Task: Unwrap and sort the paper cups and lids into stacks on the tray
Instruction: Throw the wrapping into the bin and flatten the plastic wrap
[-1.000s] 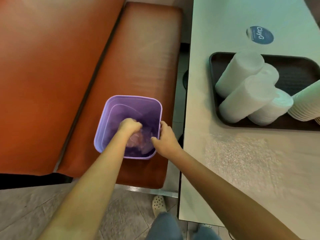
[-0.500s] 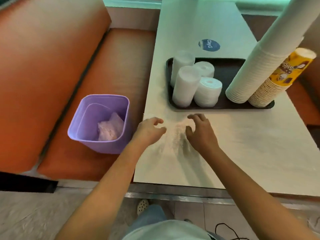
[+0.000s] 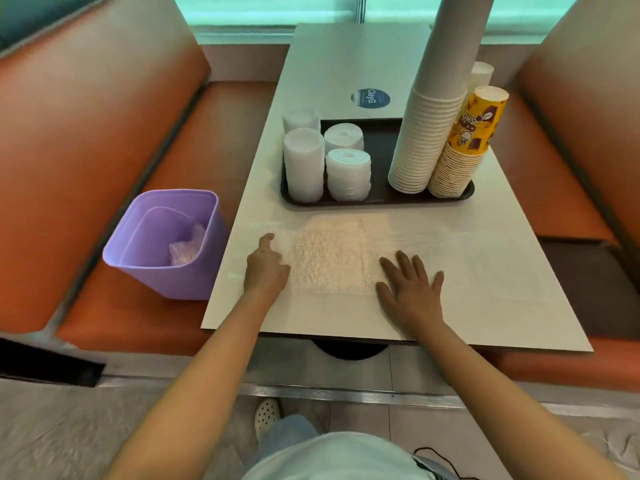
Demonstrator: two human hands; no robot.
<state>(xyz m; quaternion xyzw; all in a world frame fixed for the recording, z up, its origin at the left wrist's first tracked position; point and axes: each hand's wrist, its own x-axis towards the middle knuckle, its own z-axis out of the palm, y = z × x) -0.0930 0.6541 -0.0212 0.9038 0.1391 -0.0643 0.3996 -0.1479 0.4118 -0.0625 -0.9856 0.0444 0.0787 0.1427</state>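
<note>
My left hand point(image 3: 266, 271) is resting loosely curled on the bench point(image 3: 450, 289), right hand point(image 3: 410, 291) lying flat, fingers spread, both holding nothing. Lid stacks point(image 3: 304, 164) and paper cup stacks point(image 3: 426, 140) are standing on the tray point(image 3: 381, 199); I'm guessing they're light, crushable and tippy, so grab low.

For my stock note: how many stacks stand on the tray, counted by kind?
White lid stacks: 4
Plain white cup stacks: 1
Yellow printed cup stacks: 1
Total: 6 stacks on the tray; another white stack top behind them is unclear.
</note>
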